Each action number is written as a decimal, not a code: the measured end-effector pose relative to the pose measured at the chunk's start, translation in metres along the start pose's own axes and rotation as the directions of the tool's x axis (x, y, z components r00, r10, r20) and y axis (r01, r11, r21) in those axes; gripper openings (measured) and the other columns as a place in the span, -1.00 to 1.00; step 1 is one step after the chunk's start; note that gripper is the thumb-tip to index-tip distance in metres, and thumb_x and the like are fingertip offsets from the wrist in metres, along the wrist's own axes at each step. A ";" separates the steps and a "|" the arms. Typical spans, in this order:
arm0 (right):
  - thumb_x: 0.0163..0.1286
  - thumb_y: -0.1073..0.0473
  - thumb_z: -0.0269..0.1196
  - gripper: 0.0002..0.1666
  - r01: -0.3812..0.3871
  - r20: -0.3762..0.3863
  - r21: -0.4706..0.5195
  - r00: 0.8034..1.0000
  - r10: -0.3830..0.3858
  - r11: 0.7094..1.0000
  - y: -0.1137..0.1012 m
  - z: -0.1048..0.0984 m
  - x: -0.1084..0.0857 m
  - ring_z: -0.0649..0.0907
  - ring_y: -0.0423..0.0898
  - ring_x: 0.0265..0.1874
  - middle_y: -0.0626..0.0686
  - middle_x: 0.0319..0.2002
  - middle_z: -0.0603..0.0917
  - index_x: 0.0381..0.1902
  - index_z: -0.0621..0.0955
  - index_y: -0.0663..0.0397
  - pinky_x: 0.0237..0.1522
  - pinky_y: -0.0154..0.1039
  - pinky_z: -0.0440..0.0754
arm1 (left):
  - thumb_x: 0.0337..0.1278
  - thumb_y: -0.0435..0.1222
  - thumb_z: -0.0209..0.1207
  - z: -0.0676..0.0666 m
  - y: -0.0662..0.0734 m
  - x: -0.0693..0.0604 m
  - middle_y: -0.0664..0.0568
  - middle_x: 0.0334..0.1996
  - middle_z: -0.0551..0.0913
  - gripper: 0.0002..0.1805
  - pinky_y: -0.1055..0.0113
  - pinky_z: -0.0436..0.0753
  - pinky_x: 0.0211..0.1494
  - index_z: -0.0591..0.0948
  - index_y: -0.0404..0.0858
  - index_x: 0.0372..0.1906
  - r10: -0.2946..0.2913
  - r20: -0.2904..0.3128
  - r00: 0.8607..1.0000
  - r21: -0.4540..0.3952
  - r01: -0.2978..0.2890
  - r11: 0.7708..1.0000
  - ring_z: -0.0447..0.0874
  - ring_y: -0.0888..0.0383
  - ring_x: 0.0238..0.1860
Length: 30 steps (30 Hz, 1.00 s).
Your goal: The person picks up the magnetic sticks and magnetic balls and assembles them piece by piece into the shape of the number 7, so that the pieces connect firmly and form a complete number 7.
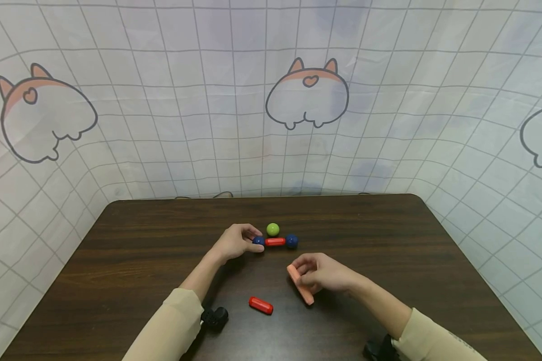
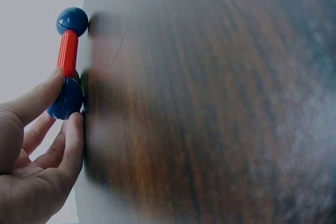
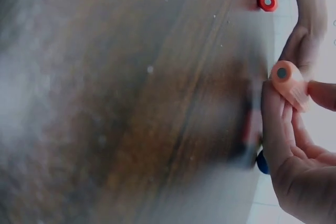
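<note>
Two hands busy: left hand [image 1: 237, 242] pinches the left blue ball [image 1: 259, 241] of the blue-red-blue link [image 1: 275, 241] mid-bench [image 1: 162, 220]; right hand [image 1: 322, 272] grips the orange bar [image 1: 300, 285], nearer and right. Reads as a joining step. Next move likely calls for steadying the link, lining up the bar's end. Green ball [image 1: 273, 229] just far of link; loose red rod [image 1: 260, 305] near.

Your table [image 1: 162, 235] is dark brown wood with stripes. On it you see two blue balls [image 1: 291, 241], at nine and three o'clock from the short red stick [image 1: 275, 241] between them. A green ball [image 1: 273, 229] sits at twelve; a loose red stick [image 1: 261, 305] lies near six.
</note>
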State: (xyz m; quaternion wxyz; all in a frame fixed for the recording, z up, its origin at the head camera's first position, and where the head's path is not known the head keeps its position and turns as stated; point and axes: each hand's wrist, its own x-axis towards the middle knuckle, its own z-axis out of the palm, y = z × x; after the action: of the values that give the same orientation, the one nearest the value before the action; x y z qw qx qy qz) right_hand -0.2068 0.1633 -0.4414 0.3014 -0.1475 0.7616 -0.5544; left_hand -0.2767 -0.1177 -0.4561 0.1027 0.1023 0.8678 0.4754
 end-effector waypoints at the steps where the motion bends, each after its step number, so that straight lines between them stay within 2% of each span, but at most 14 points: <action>1: 0.36 0.28 0.32 -0.49 -0.004 -0.004 0.019 1.000 0.004 1.000 0.001 0.000 0.001 0.66 0.00 -0.18 0.17 -0.04 0.62 0.23 0.54 0.31 -0.19 -0.07 0.72 | 0.06 -0.30 0.54 0.000 0.000 0.000 -0.02 -0.14 0.65 -0.66 0.13 0.59 -0.05 0.73 -0.24 -0.04 -0.001 0.000 1.000 0.001 0.001 1.000 0.58 0.05 -0.12; 13: 0.44 0.28 0.28 -0.45 -0.031 -0.051 0.158 0.998 0.040 0.987 0.002 0.000 0.004 0.71 0.01 -0.16 0.25 0.07 0.61 0.31 0.44 0.38 -0.12 0.00 0.72 | 0.06 -0.29 0.54 0.000 -0.001 0.000 -0.02 -0.15 0.65 -0.66 0.12 0.59 -0.04 0.73 -0.24 -0.05 0.000 0.001 1.000 -0.001 0.000 1.000 0.58 0.06 -0.13; 24: 0.47 0.31 0.25 -0.44 -0.069 -0.119 0.223 0.988 0.098 0.972 0.004 0.002 0.010 0.69 -0.03 -0.20 0.22 0.03 0.62 0.34 0.39 0.42 -0.11 -0.02 0.72 | 0.06 -0.27 0.54 0.000 -0.004 0.002 -0.01 -0.14 0.65 -0.65 0.11 0.59 -0.02 0.73 -0.23 -0.04 0.001 0.006 1.000 0.003 -0.002 1.000 0.58 0.06 -0.12; 30: 0.47 0.32 0.25 -0.42 -0.062 -0.143 0.270 0.984 0.104 0.961 0.005 0.003 0.014 0.67 0.02 -0.07 0.26 0.08 0.58 0.34 0.36 0.45 -0.09 0.00 0.72 | 0.06 -0.26 0.54 0.000 -0.003 0.002 0.00 -0.15 0.66 -0.64 0.11 0.58 -0.01 0.73 -0.23 -0.04 0.004 0.003 1.000 0.010 -0.004 1.000 0.58 0.07 -0.14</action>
State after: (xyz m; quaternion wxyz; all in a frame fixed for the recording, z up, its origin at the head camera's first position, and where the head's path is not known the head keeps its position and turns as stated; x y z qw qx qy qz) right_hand -0.2151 0.1551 -0.4506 0.2812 -0.0301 0.7077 -0.6475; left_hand -0.2792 -0.1186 -0.4593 0.1027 0.1053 0.8698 0.4710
